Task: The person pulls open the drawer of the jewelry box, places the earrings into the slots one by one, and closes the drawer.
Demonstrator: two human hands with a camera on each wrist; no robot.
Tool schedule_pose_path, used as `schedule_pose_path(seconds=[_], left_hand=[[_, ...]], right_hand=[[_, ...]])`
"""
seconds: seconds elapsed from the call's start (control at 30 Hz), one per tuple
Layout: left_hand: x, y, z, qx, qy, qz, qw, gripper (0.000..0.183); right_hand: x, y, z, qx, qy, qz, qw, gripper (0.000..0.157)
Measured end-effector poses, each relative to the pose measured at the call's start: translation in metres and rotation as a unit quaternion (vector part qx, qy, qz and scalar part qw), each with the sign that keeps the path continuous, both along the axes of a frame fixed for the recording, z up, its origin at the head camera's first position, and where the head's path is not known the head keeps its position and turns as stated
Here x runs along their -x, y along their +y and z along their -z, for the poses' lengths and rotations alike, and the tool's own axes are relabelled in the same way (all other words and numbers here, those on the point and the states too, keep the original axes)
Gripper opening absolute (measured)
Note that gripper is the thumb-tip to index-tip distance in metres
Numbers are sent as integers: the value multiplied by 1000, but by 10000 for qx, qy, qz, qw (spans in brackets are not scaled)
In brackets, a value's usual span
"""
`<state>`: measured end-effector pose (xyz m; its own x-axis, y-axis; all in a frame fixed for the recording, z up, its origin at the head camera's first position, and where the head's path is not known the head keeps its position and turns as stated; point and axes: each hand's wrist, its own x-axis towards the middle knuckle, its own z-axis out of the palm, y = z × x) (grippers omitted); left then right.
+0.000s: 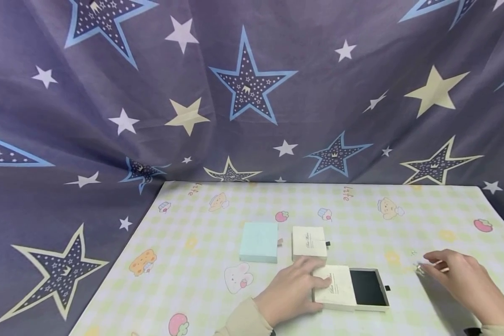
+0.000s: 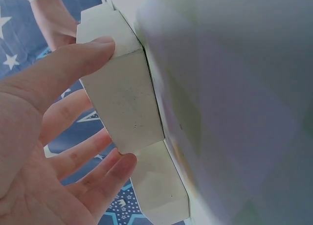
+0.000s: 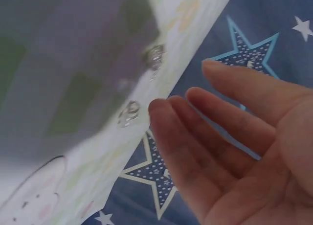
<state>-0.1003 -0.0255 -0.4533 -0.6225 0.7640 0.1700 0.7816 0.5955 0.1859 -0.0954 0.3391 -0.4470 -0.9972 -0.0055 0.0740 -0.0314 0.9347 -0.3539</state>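
Note:
My left hand (image 1: 294,289) grips the left end of a cream drawer-style jewelry box (image 1: 339,296), with the thumb (image 2: 93,56) along its side in the left wrist view. The drawer (image 1: 367,287) is slid out to the right, showing a black lining and a small black pull tab. Farther right, my right hand (image 1: 464,275) hovers low over the table with loosely bent fingers and nothing between them. Just beyond its fingertips, two small silvery pieces of jewelry (image 3: 129,113) lie on the cloth; their exact kind is too blurred to make out.
Behind the opened box stands a second cream box (image 1: 308,240), closed, with a black tab. A mint-green box (image 1: 258,240) sits to its left. A checkered, cartoon-printed cloth (image 1: 210,298) covers the table, which meets a dark star-patterned curtain (image 1: 277,135) at the back.

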Motion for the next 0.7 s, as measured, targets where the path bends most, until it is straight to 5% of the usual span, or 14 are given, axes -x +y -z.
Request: schedule_pose_path(seconds=[0.37,0.7], left_hand=[[0,-1,2,-56,122,59,9999,51],[-2,-2,1,-47,103,44,9999,51]], right_hand=[[10,8,16,-418,-296,-148,9986,9],[16,10,17,-460,-660,-72,9967,12]])
